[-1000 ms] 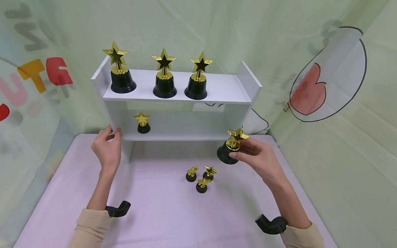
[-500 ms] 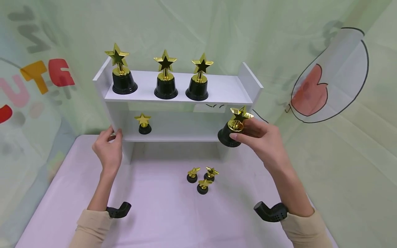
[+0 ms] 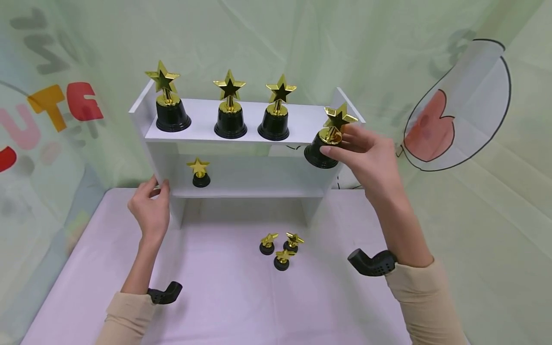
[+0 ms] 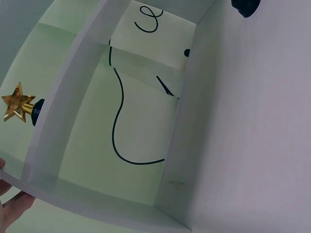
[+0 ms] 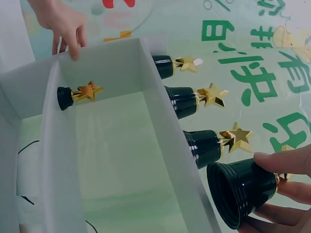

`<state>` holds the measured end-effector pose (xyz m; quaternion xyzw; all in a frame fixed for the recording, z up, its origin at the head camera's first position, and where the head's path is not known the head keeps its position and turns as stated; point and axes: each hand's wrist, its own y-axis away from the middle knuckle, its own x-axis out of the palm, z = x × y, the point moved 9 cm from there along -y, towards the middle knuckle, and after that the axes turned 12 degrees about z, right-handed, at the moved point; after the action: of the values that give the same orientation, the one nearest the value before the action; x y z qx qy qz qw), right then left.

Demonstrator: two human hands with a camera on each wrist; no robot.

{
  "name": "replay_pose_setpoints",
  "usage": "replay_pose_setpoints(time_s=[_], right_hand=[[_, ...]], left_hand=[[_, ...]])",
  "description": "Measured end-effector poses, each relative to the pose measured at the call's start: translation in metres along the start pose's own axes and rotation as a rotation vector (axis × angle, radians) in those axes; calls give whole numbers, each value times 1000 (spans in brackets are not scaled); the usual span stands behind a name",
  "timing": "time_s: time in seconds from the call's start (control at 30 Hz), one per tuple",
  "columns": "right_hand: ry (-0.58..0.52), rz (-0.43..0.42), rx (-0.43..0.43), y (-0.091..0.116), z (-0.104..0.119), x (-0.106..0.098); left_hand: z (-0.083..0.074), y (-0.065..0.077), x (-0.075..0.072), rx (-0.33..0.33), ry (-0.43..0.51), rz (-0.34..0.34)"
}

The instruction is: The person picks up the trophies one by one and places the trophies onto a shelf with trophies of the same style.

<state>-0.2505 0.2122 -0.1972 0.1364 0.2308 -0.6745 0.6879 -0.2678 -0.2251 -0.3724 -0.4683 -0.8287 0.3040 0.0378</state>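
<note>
My right hand (image 3: 366, 153) grips a large star trophy (image 3: 321, 151) by its black base, tilted, at the front right edge of the top shelf. In the right wrist view the hollow underside of this trophy's base (image 5: 228, 199) shows. On the top board of the white shelf (image 3: 254, 191) stand three large star trophies, left (image 3: 172, 115), middle (image 3: 230, 120) and right (image 3: 274, 122). A small star trophy (image 3: 201, 179) stands at the left of the middle board. My left hand (image 3: 151, 206) pinches the front edge of the shelf's left side panel.
Several small trophies stand close together on the table in front of the shelf, one of them a small trophy (image 3: 281, 262) nearest me. The shelf's right side panel (image 3: 347, 110) rises beside the held trophy. A green curtain (image 3: 327, 48) hangs behind.
My right hand has lifted the large trophy from below the middle board up to the level of the top board. The left hand keeps its place on the side panel.
</note>
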Motion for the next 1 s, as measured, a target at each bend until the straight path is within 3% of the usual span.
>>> replay_pose_setpoints(time_s=[0.4,1.0], right_hand=[[-48,-23,11,-29,15,2],[-70,-132,-22,-59,2,8]], left_hand=[[-2,1,0,7,-2,-6],[-3,1,0,21,-13,-19]])
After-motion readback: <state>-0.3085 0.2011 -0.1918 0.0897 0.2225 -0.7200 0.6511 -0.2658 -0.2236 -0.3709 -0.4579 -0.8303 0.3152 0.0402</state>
